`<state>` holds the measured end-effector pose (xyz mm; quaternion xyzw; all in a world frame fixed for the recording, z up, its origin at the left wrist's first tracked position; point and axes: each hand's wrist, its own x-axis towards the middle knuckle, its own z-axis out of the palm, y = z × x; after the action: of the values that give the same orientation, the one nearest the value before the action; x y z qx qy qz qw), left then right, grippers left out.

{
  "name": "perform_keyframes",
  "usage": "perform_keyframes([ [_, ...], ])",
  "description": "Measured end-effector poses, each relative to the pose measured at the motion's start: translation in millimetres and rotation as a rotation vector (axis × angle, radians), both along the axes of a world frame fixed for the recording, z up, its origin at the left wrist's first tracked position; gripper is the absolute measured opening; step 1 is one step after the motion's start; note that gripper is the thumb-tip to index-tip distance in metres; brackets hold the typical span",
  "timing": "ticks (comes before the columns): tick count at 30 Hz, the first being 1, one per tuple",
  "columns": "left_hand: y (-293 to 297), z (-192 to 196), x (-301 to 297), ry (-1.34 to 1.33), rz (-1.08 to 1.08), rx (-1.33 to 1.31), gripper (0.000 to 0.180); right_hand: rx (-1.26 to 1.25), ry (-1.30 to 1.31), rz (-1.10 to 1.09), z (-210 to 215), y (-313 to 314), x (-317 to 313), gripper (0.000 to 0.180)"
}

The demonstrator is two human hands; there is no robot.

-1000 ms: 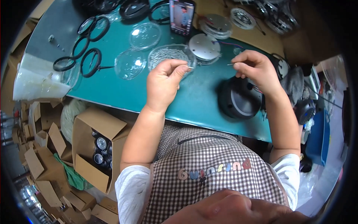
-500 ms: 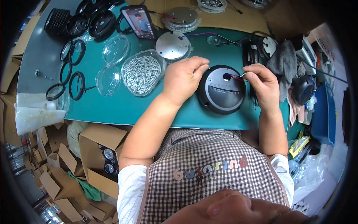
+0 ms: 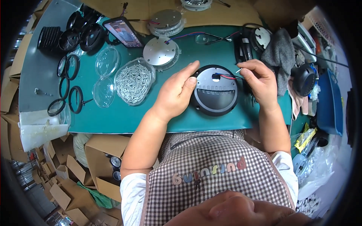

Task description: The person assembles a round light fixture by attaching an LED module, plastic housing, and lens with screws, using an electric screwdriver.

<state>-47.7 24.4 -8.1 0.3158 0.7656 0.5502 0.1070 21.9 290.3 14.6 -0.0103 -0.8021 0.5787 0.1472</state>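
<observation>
A round black lamp housing (image 3: 217,103) lies on the green mat before me, with a grey plate on it. Red and blue wires come out of a hole in that plate. Along the housing's left edge is my left hand (image 3: 175,90), its fingers stretched out and the thumb near the rim. Between thumb and index finger, my right hand (image 3: 260,81) pinches a small silver screw (image 3: 238,71) just beyond the upper right rim. Many similar screws (image 3: 134,83) fill a clear plastic bowl to the left of my left hand.
Clear covers (image 3: 103,92) and black rings (image 3: 76,100) lie at the left. A phone (image 3: 122,32) leans behind the screws. Silver discs (image 3: 161,52) with wires stand farther back. At the right are a black power tool (image 3: 243,49) and a grey cloth (image 3: 279,62).
My left hand's fingers have straightened from a closed shape along the housing's edge. My right hand still pinches the screw. The whole view has shifted slightly.
</observation>
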Motion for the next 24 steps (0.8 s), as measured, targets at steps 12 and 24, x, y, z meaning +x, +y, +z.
perform_keyframes([
  [12, 9.3, 10.2, 12.2, 0.190, 0.014, -0.129, 0.062, 0.181, -0.042, -0.031, -9.3, -6.9, -10.7, 0.013],
  [24, 10.8, 6.2, 13.1, 0.224, 0.024, -0.106, 0.059, 0.292, 0.027, -0.028, -10.6, -0.9, 6.9, 0.024],
])
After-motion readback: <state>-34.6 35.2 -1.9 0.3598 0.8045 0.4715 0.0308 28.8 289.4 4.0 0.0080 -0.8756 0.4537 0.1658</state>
